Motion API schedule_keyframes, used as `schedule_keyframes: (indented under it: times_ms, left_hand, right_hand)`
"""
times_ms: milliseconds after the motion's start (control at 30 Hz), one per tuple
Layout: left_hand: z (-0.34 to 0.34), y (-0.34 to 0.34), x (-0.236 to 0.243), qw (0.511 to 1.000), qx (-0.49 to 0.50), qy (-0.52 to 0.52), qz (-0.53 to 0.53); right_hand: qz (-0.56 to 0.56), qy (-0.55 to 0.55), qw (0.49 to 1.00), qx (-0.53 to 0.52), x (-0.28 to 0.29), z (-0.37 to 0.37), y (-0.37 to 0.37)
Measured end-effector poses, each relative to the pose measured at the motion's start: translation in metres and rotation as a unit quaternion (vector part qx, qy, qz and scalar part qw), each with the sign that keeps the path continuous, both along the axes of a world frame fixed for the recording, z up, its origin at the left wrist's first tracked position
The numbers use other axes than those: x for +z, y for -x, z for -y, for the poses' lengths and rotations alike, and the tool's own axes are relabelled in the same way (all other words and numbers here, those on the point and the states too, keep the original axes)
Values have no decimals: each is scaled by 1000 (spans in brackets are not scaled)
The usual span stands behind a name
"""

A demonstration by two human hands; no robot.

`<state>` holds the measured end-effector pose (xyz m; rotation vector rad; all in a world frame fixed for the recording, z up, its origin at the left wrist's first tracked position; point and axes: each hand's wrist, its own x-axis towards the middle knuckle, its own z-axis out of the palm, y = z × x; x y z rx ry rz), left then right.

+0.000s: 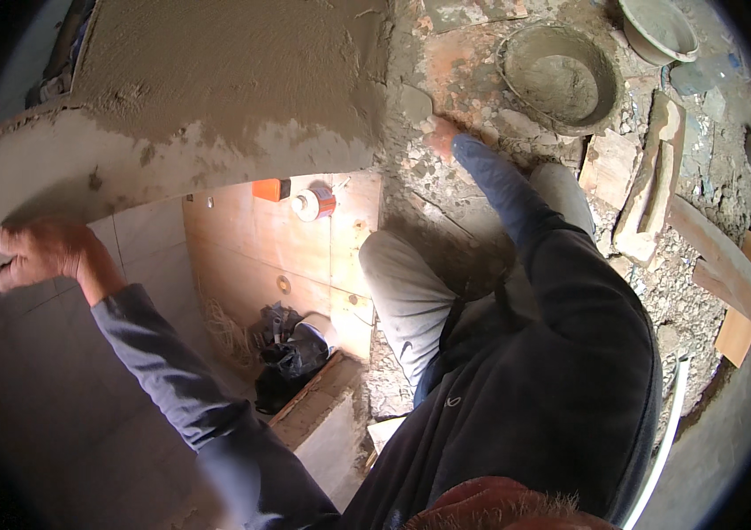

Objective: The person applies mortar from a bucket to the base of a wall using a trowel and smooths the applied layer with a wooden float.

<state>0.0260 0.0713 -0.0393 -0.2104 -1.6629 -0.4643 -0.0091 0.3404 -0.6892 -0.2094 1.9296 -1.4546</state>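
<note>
Likely the mortar at far left is soft and smears easily; the stiff-looking front below offers better hold. The left hand, fingers parted, is at that front; whether the right hand, farther right, grips anything, I cannot tell.

Pale slab spans upper L, its top coated w/ wet grey-brown mortar, streaky, rougher nr front edge. Front face mostly bare, w/ mortar smears up top & a dark spot. Flat grey piece, poss. a trowel blade, beside slab's R end.
</note>
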Motion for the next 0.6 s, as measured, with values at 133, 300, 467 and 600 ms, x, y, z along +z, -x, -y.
schedule_keyframes:
  times_ms: [133, 300, 467, 600]
  left_hand:
    - [-19, -2, -1, 999, 39, -3, 15]
    - [-25, -4, -6, 999, 44, -10, 20]
    - [-7, 0, -2, 999, 42, 9, 16]
    - [5, 3, 2, 998, 52, 14, 22]
  right_hand:
    - [302, 318, 882, -171, 31, -13, -45]
    - [219, 332, 883, -248, 81, -30, -80]
    - [-56, 150, 893, -421, 99, -5, -102]
    - [-14, -50, 886, -461, 103, 52, -95]
